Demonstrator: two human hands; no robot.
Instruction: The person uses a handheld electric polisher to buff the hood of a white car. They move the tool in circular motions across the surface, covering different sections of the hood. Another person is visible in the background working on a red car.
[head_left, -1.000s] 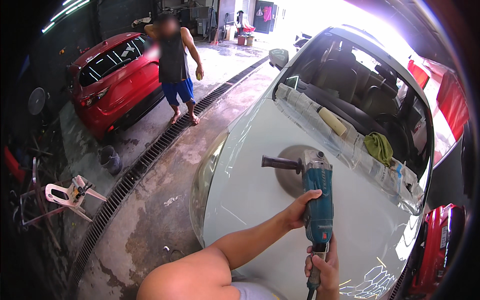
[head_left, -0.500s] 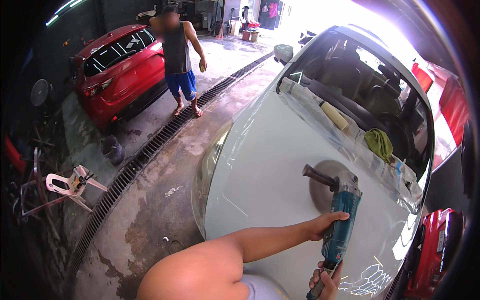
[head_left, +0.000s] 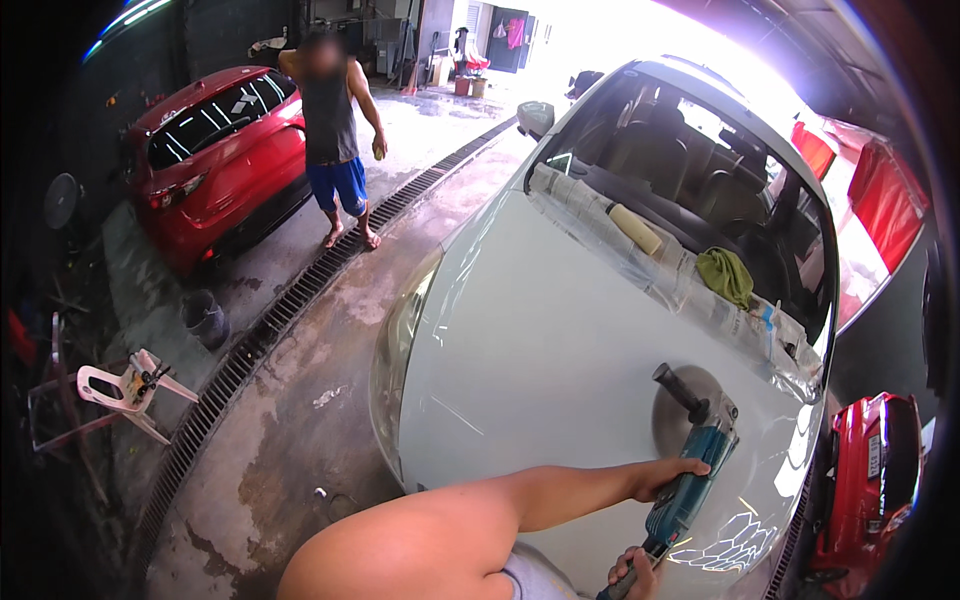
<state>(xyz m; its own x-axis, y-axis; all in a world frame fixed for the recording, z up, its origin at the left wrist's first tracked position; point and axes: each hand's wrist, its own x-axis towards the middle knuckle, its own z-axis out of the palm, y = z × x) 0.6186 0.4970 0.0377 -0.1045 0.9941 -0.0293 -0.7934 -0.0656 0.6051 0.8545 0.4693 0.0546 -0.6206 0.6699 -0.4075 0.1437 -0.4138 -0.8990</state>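
Observation:
A blue electric polisher (head_left: 688, 478) rests its round pad (head_left: 668, 405) flat on the white car's bonnet (head_left: 540, 350). My left hand (head_left: 668, 474) grips the polisher's body just behind the black side handle (head_left: 678, 385). At the bottom edge my right hand (head_left: 632, 572) is closed round the tool's rear grip. My left forearm reaches in from the lower middle across the bonnet's front.
A rolled pad (head_left: 636, 229) and a green cloth (head_left: 726, 275) lie on masking along the windscreen base. A person in blue shorts (head_left: 334, 140) stands by a red car (head_left: 205, 150). A floor drain grate (head_left: 250, 350), a bucket (head_left: 205, 318), a toppled white chair (head_left: 125, 390) and a red machine (head_left: 868, 490).
The polisher has travelled across the bonnet toward the lower right and tilted, both hands still on it. The person by the red car has stepped a little closer.

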